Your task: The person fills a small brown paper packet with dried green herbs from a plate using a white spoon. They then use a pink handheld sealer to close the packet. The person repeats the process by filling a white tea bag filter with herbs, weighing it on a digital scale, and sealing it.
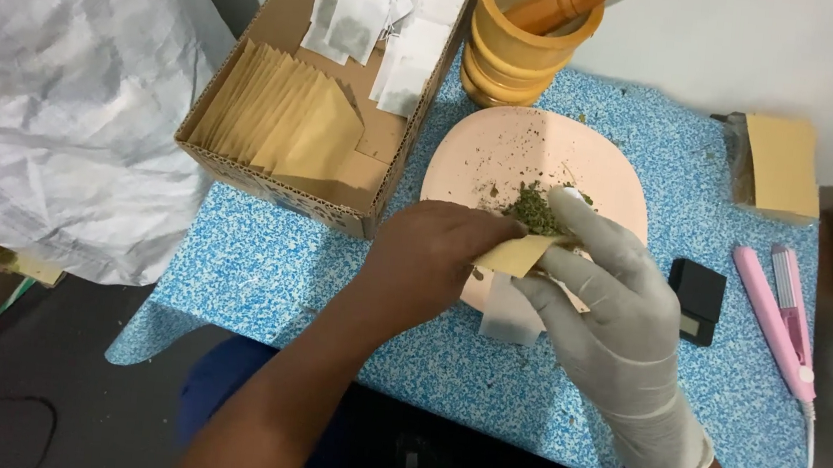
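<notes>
The paper packet (517, 254) sits at frame centre, between both hands, above the lower edge of the pink plate (474, 149). It is small, flat and tan. The bare left hand (429, 260) is curled closed on its left side. The gloved right hand (610, 316) pinches its right end beside dried green herbs (534, 212).
</notes>
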